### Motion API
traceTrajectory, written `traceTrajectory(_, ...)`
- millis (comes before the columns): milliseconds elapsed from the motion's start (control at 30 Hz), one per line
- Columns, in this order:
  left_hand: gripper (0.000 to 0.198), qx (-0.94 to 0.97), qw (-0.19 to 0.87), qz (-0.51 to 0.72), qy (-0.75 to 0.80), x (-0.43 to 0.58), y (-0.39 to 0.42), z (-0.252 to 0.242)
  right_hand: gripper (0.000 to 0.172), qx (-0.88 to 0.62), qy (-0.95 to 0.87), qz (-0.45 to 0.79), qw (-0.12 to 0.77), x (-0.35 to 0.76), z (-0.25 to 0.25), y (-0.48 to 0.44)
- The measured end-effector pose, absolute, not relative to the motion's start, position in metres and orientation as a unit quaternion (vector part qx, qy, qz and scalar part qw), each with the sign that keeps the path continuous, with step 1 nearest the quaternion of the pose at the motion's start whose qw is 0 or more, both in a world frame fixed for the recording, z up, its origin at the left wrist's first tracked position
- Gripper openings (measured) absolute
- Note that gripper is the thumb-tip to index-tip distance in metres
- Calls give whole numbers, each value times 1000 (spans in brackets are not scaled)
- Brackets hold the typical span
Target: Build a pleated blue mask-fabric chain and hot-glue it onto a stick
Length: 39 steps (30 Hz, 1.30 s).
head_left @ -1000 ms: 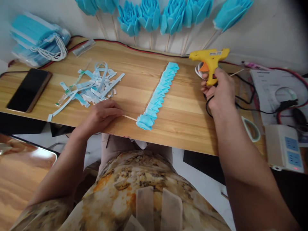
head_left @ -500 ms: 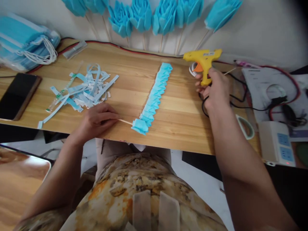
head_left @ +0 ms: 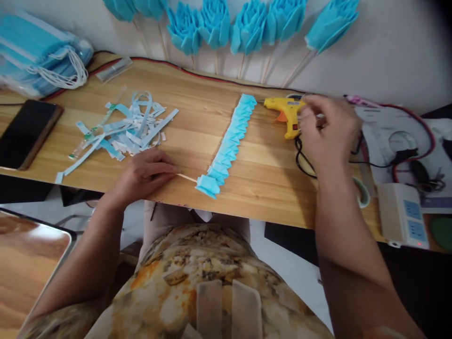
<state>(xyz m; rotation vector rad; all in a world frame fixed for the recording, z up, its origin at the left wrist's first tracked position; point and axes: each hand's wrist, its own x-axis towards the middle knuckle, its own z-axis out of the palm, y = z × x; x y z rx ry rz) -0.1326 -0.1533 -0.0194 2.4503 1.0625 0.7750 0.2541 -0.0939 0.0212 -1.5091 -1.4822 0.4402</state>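
Observation:
My left hand point(head_left: 148, 173) is closed in a pinch on a thin wooden stick point(head_left: 187, 177) near the table's front edge. The stick's far end meets the rolled end of a pleated light-blue strip point(head_left: 231, 141), which stretches away across the table. A yellow glue gun point(head_left: 287, 113) with an orange trigger lies to the right of the strip, its nozzle towards the strip's far end. Just behind the gun, my right hand point(head_left: 330, 129) is raised and somewhat blurred, its fingers loosely curled with a gap at the thumb; nothing shows in it.
Paper-like scraps point(head_left: 130, 127) lie left of the strip, beside a phone point(head_left: 30, 134) and a pack of blue masks point(head_left: 38, 52). Blue flowers point(head_left: 215, 23) on sticks stand along the wall. Cables, a tape roll point(head_left: 362, 192) and a power strip point(head_left: 402, 214) are at right.
My right hand has set the glue gun down on the table and let go of it, drawing back to the right. My left hand keeps its pinch on the stick. The view has shifted slightly.

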Motion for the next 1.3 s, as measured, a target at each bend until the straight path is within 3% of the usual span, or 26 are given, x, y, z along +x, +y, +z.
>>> traceTrajectory(167, 14, 867, 170, 292, 365, -132, -153, -20, 16, -322, -858, 193, 351, 200, 24, -122)
traceTrajectory(333, 12, 872, 173, 300, 347, -133, -152, -21, 33, -172, -925, 168, 296, 188, 5, -122)
traceTrajectory(500, 13, 866, 185, 295, 359, -134, -152, -21, 40, -132, -937, 172, 273, 187, -4, -122)
traceTrajectory(733, 22, 864, 188, 285, 371, -133, -153, -18, 37, -124, -942, 176, 257, 185, -9, -120)
traceTrajectory(1300, 15, 883, 153, 297, 329, -135, -151, -20, 39, -146, -932, 196, 266, 187, -12, -117)
